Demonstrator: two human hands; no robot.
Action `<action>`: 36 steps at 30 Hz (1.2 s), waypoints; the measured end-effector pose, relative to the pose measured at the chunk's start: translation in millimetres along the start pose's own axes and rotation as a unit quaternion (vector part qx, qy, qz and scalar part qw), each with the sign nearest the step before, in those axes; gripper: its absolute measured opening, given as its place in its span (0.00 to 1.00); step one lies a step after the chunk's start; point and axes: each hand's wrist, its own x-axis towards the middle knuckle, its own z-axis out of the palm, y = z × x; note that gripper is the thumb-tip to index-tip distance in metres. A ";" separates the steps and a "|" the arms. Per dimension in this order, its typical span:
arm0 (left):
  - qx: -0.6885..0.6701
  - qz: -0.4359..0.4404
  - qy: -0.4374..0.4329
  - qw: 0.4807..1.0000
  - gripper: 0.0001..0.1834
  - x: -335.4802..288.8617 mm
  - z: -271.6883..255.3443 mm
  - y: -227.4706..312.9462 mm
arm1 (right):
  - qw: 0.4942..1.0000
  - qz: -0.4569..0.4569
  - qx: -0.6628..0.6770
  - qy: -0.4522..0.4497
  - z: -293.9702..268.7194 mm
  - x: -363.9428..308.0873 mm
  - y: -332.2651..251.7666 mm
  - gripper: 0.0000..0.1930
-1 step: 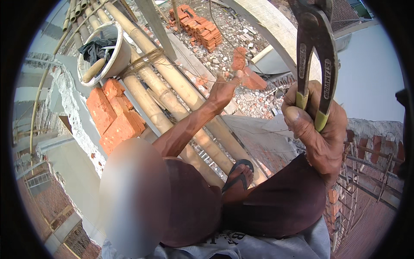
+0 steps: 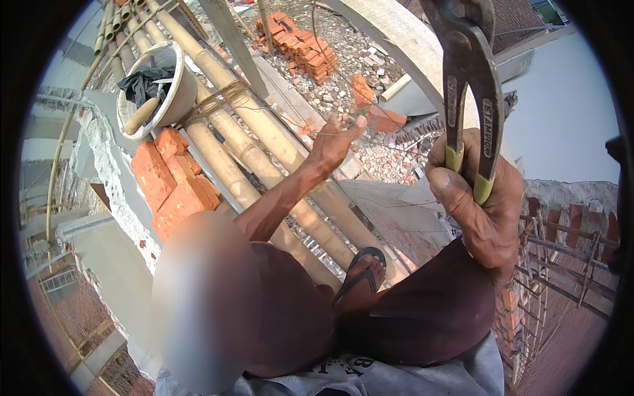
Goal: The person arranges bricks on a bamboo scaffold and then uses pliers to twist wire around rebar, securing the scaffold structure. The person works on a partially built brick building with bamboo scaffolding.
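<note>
Bamboo scaffold bearing bricks, bucket

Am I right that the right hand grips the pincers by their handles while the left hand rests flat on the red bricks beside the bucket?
Not quite: the head view shows the left hand stretched out holding thin wire over the bamboo poles, away from the red bricks. The right hand does grip the pincers.
</note>
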 end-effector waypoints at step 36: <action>0.647 0.272 -0.244 0.669 0.43 181.4 87.0 210.2 | 0.962 0.257 0.074 -0.047 -47.6 -69.1 96.2 0.13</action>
